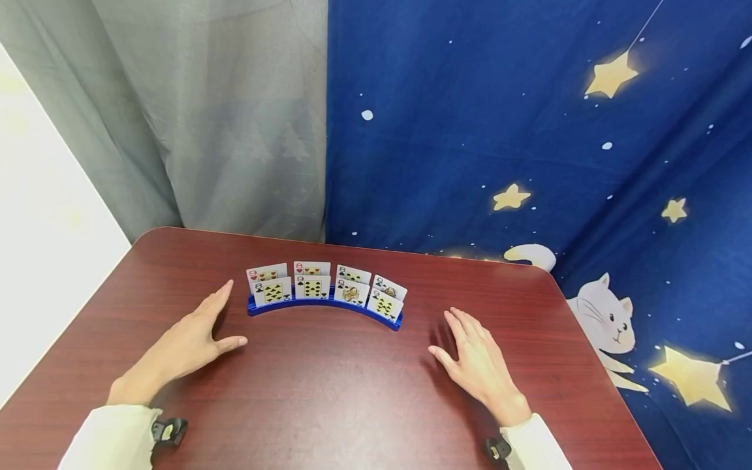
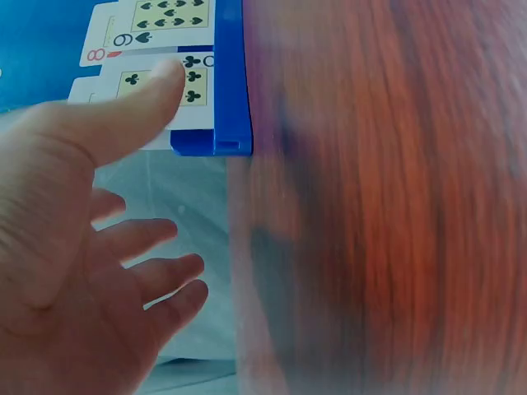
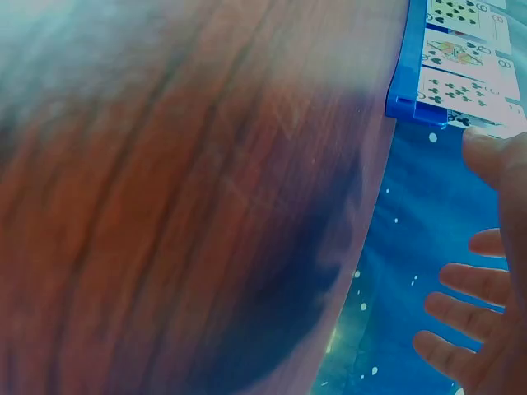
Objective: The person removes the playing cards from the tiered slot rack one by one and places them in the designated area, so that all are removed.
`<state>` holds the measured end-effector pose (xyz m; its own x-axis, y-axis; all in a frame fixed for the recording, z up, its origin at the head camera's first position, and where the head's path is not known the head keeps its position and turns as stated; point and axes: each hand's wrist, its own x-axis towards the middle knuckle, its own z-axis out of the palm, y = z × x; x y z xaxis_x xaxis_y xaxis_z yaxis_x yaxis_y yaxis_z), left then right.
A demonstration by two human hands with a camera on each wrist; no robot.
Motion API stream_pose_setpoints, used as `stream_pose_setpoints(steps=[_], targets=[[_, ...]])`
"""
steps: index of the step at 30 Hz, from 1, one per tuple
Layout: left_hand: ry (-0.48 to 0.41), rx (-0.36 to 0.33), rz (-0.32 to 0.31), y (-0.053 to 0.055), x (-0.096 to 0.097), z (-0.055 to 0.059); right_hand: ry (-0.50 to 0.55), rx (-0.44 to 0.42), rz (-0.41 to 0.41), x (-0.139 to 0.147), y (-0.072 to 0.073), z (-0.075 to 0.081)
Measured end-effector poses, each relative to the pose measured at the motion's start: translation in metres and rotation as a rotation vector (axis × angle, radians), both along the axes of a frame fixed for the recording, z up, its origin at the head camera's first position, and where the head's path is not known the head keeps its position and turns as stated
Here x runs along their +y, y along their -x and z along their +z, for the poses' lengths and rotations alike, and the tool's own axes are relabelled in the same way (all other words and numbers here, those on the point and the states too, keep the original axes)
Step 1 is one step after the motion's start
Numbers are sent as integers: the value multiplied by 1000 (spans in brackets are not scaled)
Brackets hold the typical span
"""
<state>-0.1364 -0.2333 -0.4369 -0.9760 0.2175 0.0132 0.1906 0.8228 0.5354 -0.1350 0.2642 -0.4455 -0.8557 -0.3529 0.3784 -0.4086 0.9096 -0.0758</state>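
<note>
A curved blue card holder (image 1: 317, 303) stands on the table with several playing cards (image 1: 313, 288) upright in two rows. Red hearts show at the back left; the front row has black suits, including one face card. My left hand (image 1: 182, 343) hovers left of the holder, fingers extended and thumb apart, holding nothing. In the left wrist view its thumb overlaps a club card (image 2: 195, 99), but contact is not visible in the head view. To the right of the holder, my right hand (image 1: 478, 362) is held above the table with relaxed fingers and nothing in it.
The reddish-brown wooden table (image 1: 329, 391) has rounded far corners. Behind it hang a grey curtain (image 1: 235, 130) and a blue curtain (image 1: 440, 163) with stars and a white cat. Dark wrist devices (image 1: 170, 431) sit at both white sleeves.
</note>
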Motion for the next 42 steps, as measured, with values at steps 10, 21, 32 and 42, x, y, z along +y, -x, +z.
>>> stream_pose_setpoints(steps=[10,21,32,42], targets=[[-66,24,38,5,7,-3,24,45,52,-10,6,0],[-148,2,60,15,17,-4,112,84,110,-26,13,0],[-176,-8,80,27,22,-12,276,-46,96,-55,25,0],[-161,5,111,33,27,-16,386,-57,70,-71,33,-5]])
